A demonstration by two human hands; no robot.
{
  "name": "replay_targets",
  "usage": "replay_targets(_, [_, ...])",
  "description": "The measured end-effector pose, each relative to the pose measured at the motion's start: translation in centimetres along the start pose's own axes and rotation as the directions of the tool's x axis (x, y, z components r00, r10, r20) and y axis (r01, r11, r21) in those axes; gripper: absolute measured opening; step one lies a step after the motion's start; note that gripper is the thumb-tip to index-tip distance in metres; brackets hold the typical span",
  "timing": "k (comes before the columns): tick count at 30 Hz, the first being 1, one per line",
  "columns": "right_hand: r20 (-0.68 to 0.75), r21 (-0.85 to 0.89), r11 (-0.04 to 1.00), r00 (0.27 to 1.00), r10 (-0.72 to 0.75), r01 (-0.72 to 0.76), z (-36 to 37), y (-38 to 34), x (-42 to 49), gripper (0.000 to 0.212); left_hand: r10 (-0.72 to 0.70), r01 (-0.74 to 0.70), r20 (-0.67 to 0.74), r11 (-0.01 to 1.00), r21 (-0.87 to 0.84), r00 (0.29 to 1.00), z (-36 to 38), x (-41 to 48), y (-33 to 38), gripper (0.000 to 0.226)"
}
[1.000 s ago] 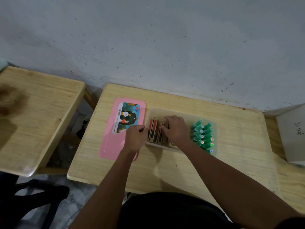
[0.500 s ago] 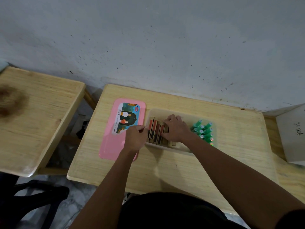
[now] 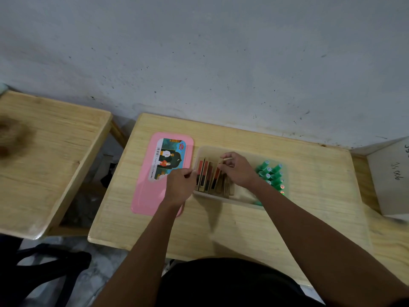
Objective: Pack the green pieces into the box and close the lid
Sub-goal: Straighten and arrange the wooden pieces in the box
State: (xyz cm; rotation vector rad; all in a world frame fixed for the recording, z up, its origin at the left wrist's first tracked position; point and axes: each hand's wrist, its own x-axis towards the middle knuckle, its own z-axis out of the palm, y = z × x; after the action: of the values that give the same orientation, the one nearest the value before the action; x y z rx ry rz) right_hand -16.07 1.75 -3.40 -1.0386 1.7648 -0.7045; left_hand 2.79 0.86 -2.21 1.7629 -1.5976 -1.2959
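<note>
A clear plastic box stands in the middle of the wooden desk. Several green pieces stand packed at its right end. Flat wooden tiles with red and black faces stand on edge at its left end. My left hand grips the box's left rim. My right hand is inside the box, fingers closed on the wooden tiles. The pink lid with a picture label lies flat on the desk left of the box, partly under my left hand.
A second wooden desk stands to the left across a gap. A grey cardboard box sits at the right edge. The grey wall runs behind both desks. A black bag strap lies on the floor below.
My right hand has shifted left inside the box, from beside the green pieces onto the wooden tiles, and the tiles now lean. My left hand has stayed on the rim.
</note>
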Motion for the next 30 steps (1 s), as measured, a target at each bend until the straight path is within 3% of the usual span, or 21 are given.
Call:
replay_targets(15, [-0.124, 0.117, 0.972, 0.969, 0.216, -0.202, 3.4, -1.3, 0.7, 0.033, -0.019, 0.019, -0.010, 0.999, -0.039, 1.000, 0.1, 0.0, -0.1, 0.024])
replay_targets(24, [-0.211, -0.206, 0.973, 0.975, 0.064, -0.109, 3.9, -1.4, -0.4, 0.032, -0.031, 0.030, -0.006, 0.998, -0.060, 1.000, 0.3, 0.1, -0.4, 0.025])
replay_targets(28, [-0.098, -0.380, 0.919, 0.993, 0.072, -0.104, 4.0, -1.5, -0.9, 0.026, -0.020, 0.019, -0.003, 0.998, -0.052, 1.000, 0.3, 0.2, -0.5, 0.023])
replay_targets(30, [-0.075, -0.384, 0.918, 0.994, 0.075, -0.098, 4.3, -1.5, -1.1, 0.026, -0.015, 0.015, -0.004, 0.999, -0.042, 1.000, 0.3, 0.3, -0.5, 0.023])
